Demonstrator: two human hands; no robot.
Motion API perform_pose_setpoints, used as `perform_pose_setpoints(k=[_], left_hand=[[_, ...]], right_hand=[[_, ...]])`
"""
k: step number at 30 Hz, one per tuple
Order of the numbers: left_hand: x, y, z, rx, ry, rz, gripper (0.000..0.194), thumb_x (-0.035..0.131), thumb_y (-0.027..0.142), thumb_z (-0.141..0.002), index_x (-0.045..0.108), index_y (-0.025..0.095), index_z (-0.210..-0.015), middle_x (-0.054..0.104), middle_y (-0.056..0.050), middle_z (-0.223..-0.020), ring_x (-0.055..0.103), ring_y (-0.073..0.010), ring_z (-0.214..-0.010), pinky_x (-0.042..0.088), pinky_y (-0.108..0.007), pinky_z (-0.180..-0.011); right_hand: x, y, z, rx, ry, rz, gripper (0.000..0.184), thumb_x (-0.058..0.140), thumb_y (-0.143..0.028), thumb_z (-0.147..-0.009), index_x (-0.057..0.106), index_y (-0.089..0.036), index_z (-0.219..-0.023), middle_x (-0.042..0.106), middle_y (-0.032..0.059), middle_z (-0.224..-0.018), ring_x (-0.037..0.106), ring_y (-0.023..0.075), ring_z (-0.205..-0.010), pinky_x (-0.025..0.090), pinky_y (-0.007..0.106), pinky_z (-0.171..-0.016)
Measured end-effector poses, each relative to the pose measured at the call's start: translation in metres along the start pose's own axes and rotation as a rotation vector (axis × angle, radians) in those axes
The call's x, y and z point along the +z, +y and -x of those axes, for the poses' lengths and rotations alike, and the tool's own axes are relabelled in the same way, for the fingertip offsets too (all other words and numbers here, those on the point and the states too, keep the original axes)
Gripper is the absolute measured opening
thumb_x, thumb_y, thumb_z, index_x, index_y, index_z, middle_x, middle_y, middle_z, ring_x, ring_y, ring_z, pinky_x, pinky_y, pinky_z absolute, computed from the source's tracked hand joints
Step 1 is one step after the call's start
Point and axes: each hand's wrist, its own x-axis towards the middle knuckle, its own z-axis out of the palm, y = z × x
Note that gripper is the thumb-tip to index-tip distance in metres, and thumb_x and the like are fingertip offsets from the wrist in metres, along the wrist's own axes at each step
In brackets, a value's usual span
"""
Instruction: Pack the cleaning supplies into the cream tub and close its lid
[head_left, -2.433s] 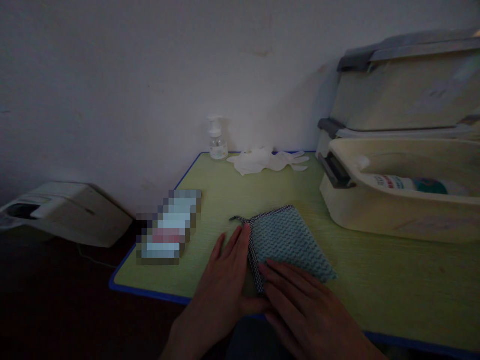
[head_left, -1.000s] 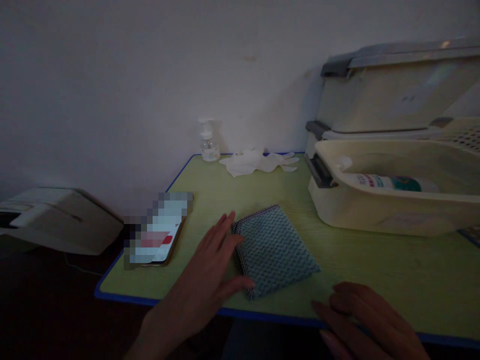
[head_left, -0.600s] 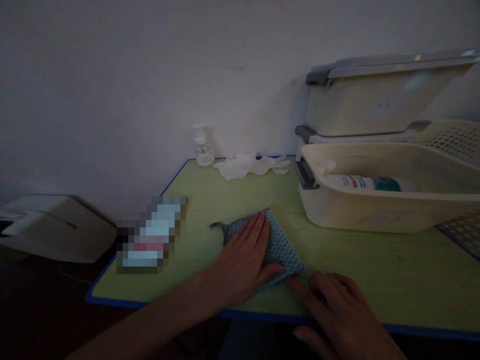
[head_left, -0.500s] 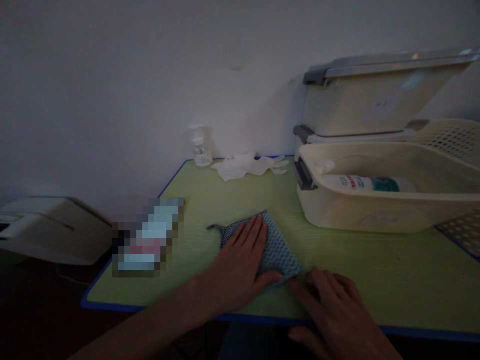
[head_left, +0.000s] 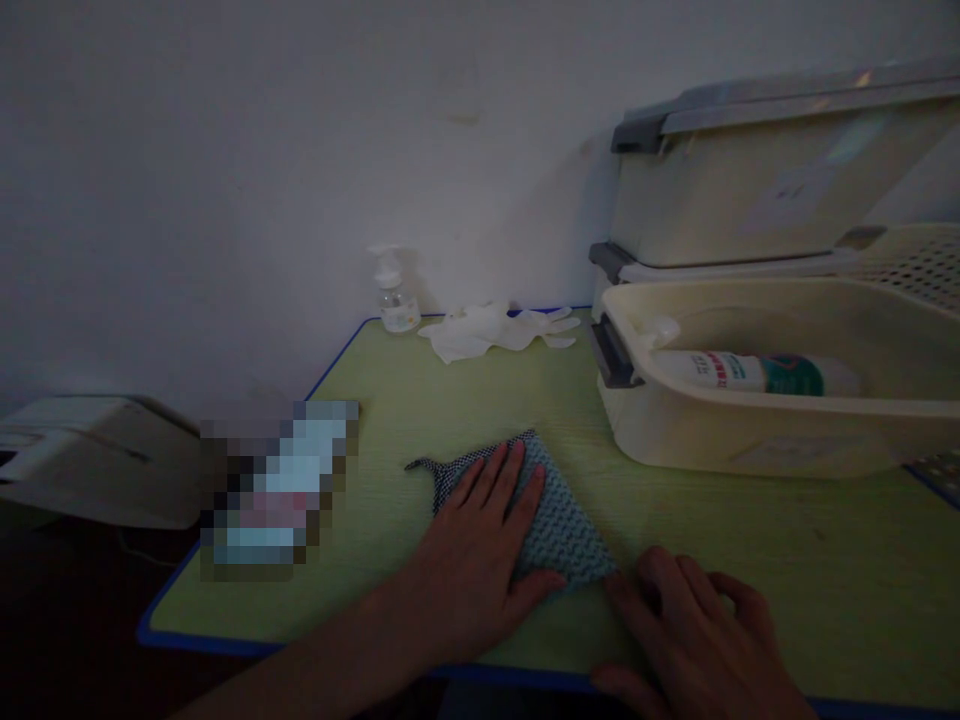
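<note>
A folded blue-grey textured cleaning cloth (head_left: 566, 525) lies on the green table. Its dark checked side shows along the upper left edge, where a small loop sticks out. My left hand (head_left: 480, 550) rests flat on the cloth, fingers spread, palm down. At the cloth's lower right corner, my right hand (head_left: 694, 620) touches the tip with its index finger. The other fingers of that hand are bent, its thumb stands apart, and I see nothing in its grasp.
A cream basket (head_left: 750, 430) holding a white and green bottle (head_left: 795, 374) stands at right, before a lidded box (head_left: 720, 200). White gloves (head_left: 487, 330) and a pump bottle (head_left: 397, 300) sit by the wall. A blurred-out flat item (head_left: 289, 480) lies at left; the table (head_left: 465, 390) has a blue edge.
My right hand has shifted slightly right and down, still at the cloth's corner, which now reaches farther right and looks flatter. My left hand stays pressed on the cloth. The view has moved a little.
</note>
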Motion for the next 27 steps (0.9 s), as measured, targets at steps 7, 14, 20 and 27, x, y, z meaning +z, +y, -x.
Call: perform_pose_setpoints(k=[7,14,20,27], left_hand=[[0.0,0.0,0.0,-0.009,0.01,0.041,0.066,0.038,0.053,-0.086,0.021,0.017,-0.139,0.007,-0.013,-0.148,0.005,-0.0277,-0.135,0.019,-0.047,-0.108],[-0.001,0.0,-0.002,-0.005,-0.007,0.048,0.067,0.04,0.051,-0.086,0.022,0.016,-0.139,0.01,-0.015,-0.148,0.006,-0.0292,-0.135,0.018,-0.047,-0.107],[0.001,0.0,-0.003,0.038,-0.004,0.049,0.069,0.039,0.049,-0.086,0.015,0.015,-0.141,0.013,-0.014,-0.148,0.006,-0.0269,-0.135,0.017,-0.046,-0.109],[-0.002,0.004,-0.003,0.017,0.039,0.04,0.07,0.035,0.051,-0.088,0.011,0.014,-0.141,0.011,-0.014,-0.148,0.007,-0.0263,-0.136,0.018,-0.044,-0.109]], right_hand=[[-0.008,0.014,0.0,-0.036,-0.122,-0.142,0.042,0.026,-0.047,-0.091,0.06,-0.023,-0.098,0.06,0.0091,-0.087,0.058,0.0242,-0.08,0.048,0.043,-0.067],[-0.029,0.01,-0.023,-0.065,0.033,-0.268,0.042,0.035,-0.032,-0.09,0.044,-0.016,-0.127,0.058,0.013,-0.116,0.058,0.0235,-0.1,0.053,0.033,-0.077],[-0.001,-0.003,-0.073,-0.135,-0.157,-0.3,0.071,0.035,-0.052,-0.087,0.029,0.001,-0.135,0.031,0.0242,-0.138,0.03,0.0285,-0.128,0.039,0.043,-0.098],[0.028,0.014,-0.094,-0.126,-0.4,-0.359,0.082,0.036,-0.062,-0.082,0.025,-0.001,-0.137,0.021,0.0227,-0.142,0.017,0.0283,-0.132,0.024,0.049,-0.105]])
